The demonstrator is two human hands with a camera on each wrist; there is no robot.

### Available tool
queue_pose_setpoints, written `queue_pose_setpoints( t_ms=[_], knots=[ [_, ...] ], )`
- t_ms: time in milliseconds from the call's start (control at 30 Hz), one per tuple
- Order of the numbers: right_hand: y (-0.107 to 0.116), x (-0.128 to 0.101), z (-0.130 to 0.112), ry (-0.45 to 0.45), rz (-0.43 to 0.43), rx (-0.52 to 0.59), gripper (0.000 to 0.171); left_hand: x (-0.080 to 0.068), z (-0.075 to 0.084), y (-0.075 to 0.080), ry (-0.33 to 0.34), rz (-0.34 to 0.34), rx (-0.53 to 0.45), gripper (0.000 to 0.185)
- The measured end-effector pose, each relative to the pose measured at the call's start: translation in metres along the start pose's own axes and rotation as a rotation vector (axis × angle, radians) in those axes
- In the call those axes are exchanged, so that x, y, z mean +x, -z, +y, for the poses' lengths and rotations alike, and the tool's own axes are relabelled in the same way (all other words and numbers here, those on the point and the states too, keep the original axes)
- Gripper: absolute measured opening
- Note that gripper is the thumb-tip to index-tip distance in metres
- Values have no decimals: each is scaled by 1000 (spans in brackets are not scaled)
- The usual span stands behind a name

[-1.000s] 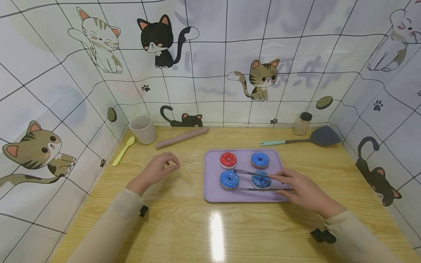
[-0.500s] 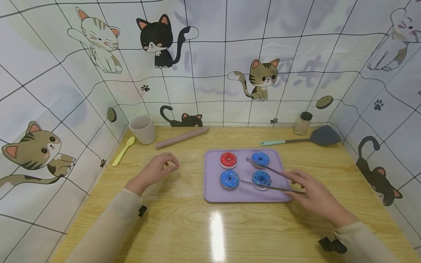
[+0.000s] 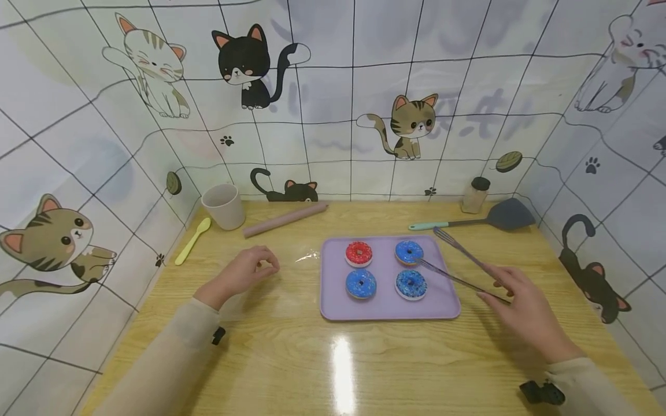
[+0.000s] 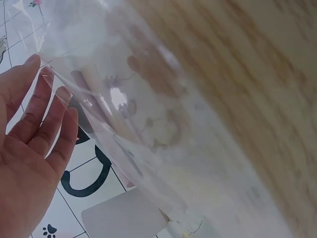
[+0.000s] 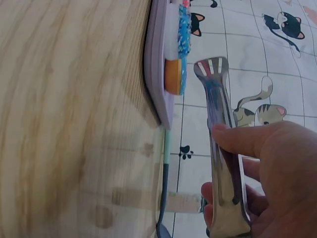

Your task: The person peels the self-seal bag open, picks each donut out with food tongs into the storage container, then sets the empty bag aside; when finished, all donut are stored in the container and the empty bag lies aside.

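My right hand (image 3: 531,312) holds a pair of metal tongs (image 5: 223,163) at the right edge of the lilac tray (image 3: 387,309). The tongs' arms stand apart with nothing between them. On the tray lie a red donut (image 3: 359,254), a blue donut (image 3: 409,252) at back right, another blue donut (image 3: 361,284) at front left and a dark-sprinkled blue donut (image 3: 411,285). To the tray's left, my left hand (image 3: 241,271) pinches the edge of a clear plastic bag (image 4: 148,114) between thumb and fingers. In the head view the bag shows only as a faint glint.
At the back left stand a grey cup (image 3: 225,207), a yellow spoon (image 3: 193,241) and a mauve rolling pin or rod (image 3: 286,220). A spatula (image 3: 507,215) and a black-lidded shaker jar (image 3: 475,196) lie and stand at the back right. Cat-printed walls enclose the wooden table (image 3: 281,370).
My right hand has drawn the tongs rightward and back from the donuts, and their arms have spread wider. The donuts keep their places on the tray. My left hand stays nearly still.
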State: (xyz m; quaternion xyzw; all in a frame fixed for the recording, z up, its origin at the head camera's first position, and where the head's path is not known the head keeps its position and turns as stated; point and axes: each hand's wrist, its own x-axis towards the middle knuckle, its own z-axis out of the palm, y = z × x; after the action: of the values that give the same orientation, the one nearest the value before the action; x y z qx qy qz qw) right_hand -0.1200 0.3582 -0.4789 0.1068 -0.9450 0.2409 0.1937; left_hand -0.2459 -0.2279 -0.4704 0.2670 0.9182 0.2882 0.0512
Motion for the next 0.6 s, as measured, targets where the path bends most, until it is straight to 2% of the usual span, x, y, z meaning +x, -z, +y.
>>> queue_pose_setpoints(
  t_ms=[267,600],
  knots=[
    [8,-8,26,-173,-6,-34,62,-4,-8,1,28,-39,6,4],
    [8,-14,48,-308,-61,-61,69,-5,-8,-3,21,-18,11,6]
  ],
)
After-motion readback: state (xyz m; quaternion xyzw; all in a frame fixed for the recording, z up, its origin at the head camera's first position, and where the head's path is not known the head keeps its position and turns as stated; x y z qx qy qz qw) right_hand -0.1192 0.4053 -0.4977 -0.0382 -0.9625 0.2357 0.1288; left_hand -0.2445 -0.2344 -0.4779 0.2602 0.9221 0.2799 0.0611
